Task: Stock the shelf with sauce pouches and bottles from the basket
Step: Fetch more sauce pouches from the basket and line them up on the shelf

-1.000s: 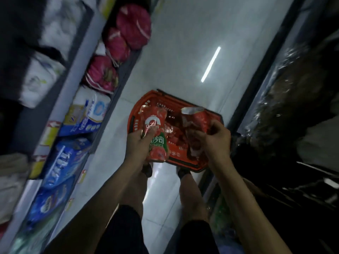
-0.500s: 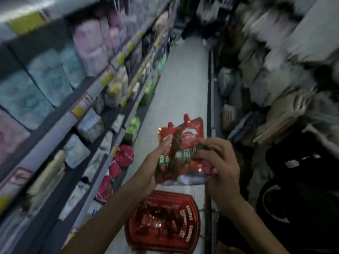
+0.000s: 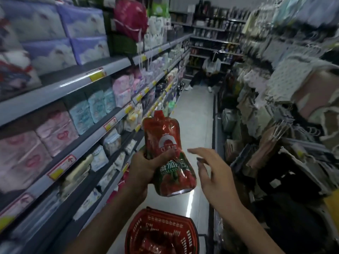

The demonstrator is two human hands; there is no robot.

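Left hand (image 3: 143, 169) grips the tomato sauce pouch (image 3: 166, 142) round its narrow waist, mid-frame, upright, spout up. Right hand (image 3: 214, 175) is released, fingers spread, just right of the pouch and not touching it. Basket (image 3: 132, 230) sits on the floor at bottom centre with more red packs inside. Shelf (image 3: 73, 83) runs up the left.

Likely handling: soft film, liquid fill, bottom-heavy, glossy so slippery. The waist or the stiff spout neck looks the safest hold; squeezing the belly risks bulging it.
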